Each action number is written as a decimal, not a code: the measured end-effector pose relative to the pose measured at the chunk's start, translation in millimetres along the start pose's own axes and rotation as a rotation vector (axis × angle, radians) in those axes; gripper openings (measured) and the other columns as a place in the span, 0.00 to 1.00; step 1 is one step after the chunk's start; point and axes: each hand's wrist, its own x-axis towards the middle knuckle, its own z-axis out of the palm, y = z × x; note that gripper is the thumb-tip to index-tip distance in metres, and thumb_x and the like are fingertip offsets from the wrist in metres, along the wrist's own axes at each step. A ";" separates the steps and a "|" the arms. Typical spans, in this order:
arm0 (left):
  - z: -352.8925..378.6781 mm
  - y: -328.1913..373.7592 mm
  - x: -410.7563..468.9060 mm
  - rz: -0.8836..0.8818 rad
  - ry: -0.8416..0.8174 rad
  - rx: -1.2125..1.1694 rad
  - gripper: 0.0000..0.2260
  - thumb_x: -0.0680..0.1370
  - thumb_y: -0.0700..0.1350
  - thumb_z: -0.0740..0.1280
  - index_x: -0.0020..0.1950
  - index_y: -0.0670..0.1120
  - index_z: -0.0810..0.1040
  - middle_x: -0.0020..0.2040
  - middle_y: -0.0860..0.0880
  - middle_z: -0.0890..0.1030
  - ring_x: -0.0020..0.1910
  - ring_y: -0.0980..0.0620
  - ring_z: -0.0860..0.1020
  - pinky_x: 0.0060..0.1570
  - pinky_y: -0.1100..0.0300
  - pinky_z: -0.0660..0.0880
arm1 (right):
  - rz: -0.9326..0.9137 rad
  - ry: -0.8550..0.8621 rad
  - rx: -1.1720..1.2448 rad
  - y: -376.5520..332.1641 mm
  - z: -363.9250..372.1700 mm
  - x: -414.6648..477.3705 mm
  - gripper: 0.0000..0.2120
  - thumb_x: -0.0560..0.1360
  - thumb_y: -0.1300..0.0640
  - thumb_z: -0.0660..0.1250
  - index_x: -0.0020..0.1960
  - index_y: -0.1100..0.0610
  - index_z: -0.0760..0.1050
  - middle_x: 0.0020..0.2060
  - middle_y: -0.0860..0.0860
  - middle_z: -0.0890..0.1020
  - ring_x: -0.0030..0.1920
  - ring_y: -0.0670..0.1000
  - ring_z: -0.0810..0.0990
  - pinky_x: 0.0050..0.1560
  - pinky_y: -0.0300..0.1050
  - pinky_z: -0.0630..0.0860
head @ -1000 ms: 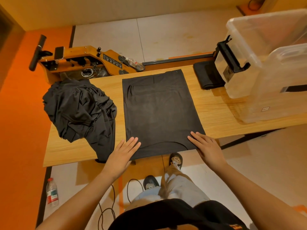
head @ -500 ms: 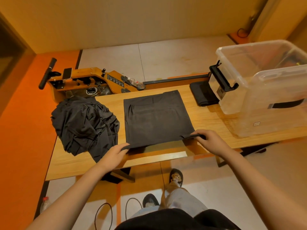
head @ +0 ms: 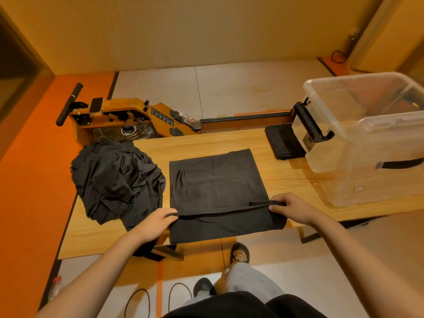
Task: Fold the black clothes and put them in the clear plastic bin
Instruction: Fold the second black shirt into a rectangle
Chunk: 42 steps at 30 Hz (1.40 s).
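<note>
The person is standing at the wooden worktop (head: 286, 180) and working on one black garment (head: 218, 184). It is lying flat as a neat rectangle in the middle, between the heap of unfolded black clothes (head: 114, 180) on the left and the clear plastic bin (head: 371, 157) on the right. The left hand (head: 156, 222) is pinching the cloth at its near left corner and the right hand (head: 292, 206) is pinching it at the near right. The fingers (head: 278, 201) of both are curling round a raised edge running straight between them, and the strip below that edge is sloping down toward the front of the worktop. This is looking like the cross fold, with the near half going over the far half. The fabric is looking thin, light and limp, so it is likely going to sag in the middle and slip on itself unless both corners are travelling level and taut. Gripping right at the corners, as here, seems the sound hold. A folded black piece (head: 284, 143) is lying just beside the bin, not in it, and what is inside the bin I cannot tell.
</note>
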 end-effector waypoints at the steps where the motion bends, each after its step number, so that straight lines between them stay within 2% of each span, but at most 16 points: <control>1: -3.1 -0.5 4.2 0.001 0.034 -0.034 0.12 0.84 0.42 0.57 0.58 0.45 0.80 0.56 0.50 0.81 0.55 0.56 0.79 0.57 0.60 0.76 | -0.017 0.015 0.007 -6.2 -3.1 5.6 0.11 0.79 0.58 0.64 0.45 0.65 0.78 0.41 0.63 0.80 0.43 0.59 0.79 0.44 0.46 0.74; 5: -16.0 16.8 18.9 0.023 0.128 -0.122 0.12 0.83 0.40 0.59 0.49 0.48 0.81 0.43 0.60 0.84 0.46 0.62 0.80 0.44 0.70 0.73 | -0.064 0.073 0.117 -32.1 -18.5 33.8 0.09 0.78 0.58 0.66 0.40 0.56 0.77 0.36 0.50 0.79 0.39 0.46 0.77 0.39 0.37 0.71; 7: -26.7 20.9 30.8 0.017 0.167 -0.165 0.13 0.83 0.39 0.59 0.44 0.46 0.80 0.39 0.59 0.83 0.40 0.62 0.80 0.41 0.70 0.72 | -0.082 0.086 0.158 -40.8 -27.3 53.0 0.07 0.78 0.58 0.67 0.40 0.56 0.78 0.37 0.50 0.81 0.40 0.47 0.80 0.40 0.38 0.74; 9: -39.3 26.2 44.6 0.006 0.217 -0.203 0.12 0.83 0.40 0.59 0.45 0.43 0.80 0.38 0.55 0.84 0.38 0.60 0.81 0.41 0.67 0.73 | -0.088 0.090 0.213 -45.5 -36.6 75.9 0.05 0.77 0.57 0.68 0.46 0.57 0.81 0.42 0.52 0.84 0.44 0.50 0.83 0.44 0.41 0.78; 11: -53.4 30.4 61.7 -0.019 0.274 -0.244 0.11 0.83 0.42 0.59 0.49 0.42 0.80 0.41 0.49 0.84 0.39 0.56 0.81 0.40 0.64 0.74 | -0.089 0.083 0.275 -51.3 -47.0 101.1 0.05 0.77 0.58 0.67 0.50 0.57 0.81 0.45 0.52 0.84 0.46 0.49 0.83 0.44 0.38 0.80; 13: -66.5 31.4 82.8 -0.069 0.332 -0.296 0.11 0.83 0.43 0.59 0.52 0.40 0.79 0.44 0.43 0.83 0.40 0.49 0.81 0.37 0.62 0.75 | -0.076 0.104 0.289 -55.6 -54.4 129.0 0.06 0.78 0.58 0.67 0.52 0.58 0.80 0.47 0.52 0.84 0.48 0.50 0.82 0.47 0.40 0.79; 16: -76.6 24.8 113.4 -0.171 0.380 -0.333 0.14 0.84 0.45 0.59 0.48 0.36 0.78 0.41 0.32 0.77 0.39 0.40 0.77 0.37 0.57 0.72 | 0.002 0.169 0.189 -49.1 -52.5 173.8 0.07 0.78 0.56 0.67 0.52 0.58 0.79 0.47 0.52 0.82 0.49 0.51 0.80 0.49 0.45 0.77; 19: -72.0 15.2 137.5 -0.286 0.427 -0.297 0.16 0.84 0.44 0.57 0.37 0.44 0.71 0.34 0.41 0.71 0.32 0.45 0.70 0.36 0.55 0.69 | 0.114 0.242 0.177 -33.0 -36.2 202.7 0.05 0.77 0.57 0.67 0.46 0.58 0.79 0.43 0.54 0.82 0.47 0.55 0.80 0.50 0.54 0.78; 21: -70.2 14.8 146.0 -0.325 0.483 -0.226 0.17 0.84 0.45 0.57 0.35 0.48 0.68 0.32 0.46 0.69 0.30 0.47 0.70 0.36 0.53 0.69 | 0.139 0.296 0.196 -28.2 -30.3 210.0 0.05 0.77 0.57 0.66 0.47 0.57 0.80 0.42 0.53 0.83 0.46 0.55 0.81 0.51 0.56 0.78; 25: -70.7 11.9 144.9 -0.304 0.494 -0.100 0.15 0.84 0.47 0.57 0.37 0.46 0.69 0.34 0.44 0.71 0.35 0.42 0.75 0.41 0.45 0.76 | 0.114 0.292 0.227 -25.5 -30.9 208.3 0.08 0.78 0.58 0.64 0.45 0.62 0.78 0.40 0.55 0.82 0.44 0.56 0.80 0.49 0.55 0.76; 28: -75.7 13.8 141.9 -0.275 0.496 -0.130 0.16 0.84 0.47 0.58 0.40 0.39 0.71 0.33 0.42 0.72 0.33 0.38 0.77 0.37 0.46 0.77 | 0.117 0.280 0.295 -23.7 -35.7 204.4 0.09 0.79 0.58 0.64 0.48 0.64 0.78 0.43 0.56 0.82 0.47 0.55 0.80 0.52 0.55 0.77; 31: -83.3 18.1 147.4 -0.254 0.494 -0.151 0.16 0.84 0.47 0.58 0.38 0.42 0.70 0.31 0.44 0.72 0.31 0.41 0.74 0.37 0.47 0.77 | 0.126 0.301 0.310 -23.0 -35.7 204.9 0.09 0.79 0.58 0.63 0.49 0.64 0.78 0.44 0.55 0.82 0.48 0.54 0.80 0.53 0.55 0.77; 35: -85.9 17.1 160.5 -0.330 0.447 -0.083 0.16 0.84 0.47 0.58 0.37 0.44 0.69 0.33 0.44 0.72 0.33 0.43 0.75 0.39 0.50 0.77 | 0.176 0.337 0.258 -26.7 -33.0 209.1 0.10 0.79 0.59 0.63 0.47 0.65 0.77 0.41 0.57 0.81 0.45 0.57 0.79 0.46 0.51 0.76; 38: -82.6 16.5 165.3 -0.344 0.451 -0.041 0.15 0.84 0.48 0.58 0.41 0.41 0.70 0.34 0.43 0.71 0.33 0.44 0.74 0.37 0.50 0.77 | 0.160 0.366 0.228 -30.2 -33.0 209.7 0.08 0.79 0.59 0.62 0.46 0.61 0.77 0.40 0.53 0.80 0.42 0.51 0.78 0.41 0.45 0.73; 40: -80.8 14.9 166.3 -0.334 0.475 0.004 0.15 0.84 0.49 0.57 0.43 0.41 0.70 0.34 0.42 0.71 0.32 0.43 0.75 0.38 0.49 0.76 | 0.124 0.410 0.189 -30.0 -31.5 208.5 0.06 0.80 0.58 0.62 0.47 0.58 0.76 0.40 0.49 0.79 0.41 0.48 0.76 0.40 0.45 0.73; 42: -79.1 10.2 166.3 -0.321 0.500 0.028 0.16 0.84 0.50 0.57 0.44 0.39 0.70 0.36 0.38 0.74 0.36 0.38 0.77 0.40 0.46 0.76 | 0.111 0.452 0.155 -29.0 -28.8 206.9 0.06 0.80 0.57 0.61 0.48 0.58 0.75 0.40 0.48 0.79 0.42 0.50 0.77 0.39 0.46 0.72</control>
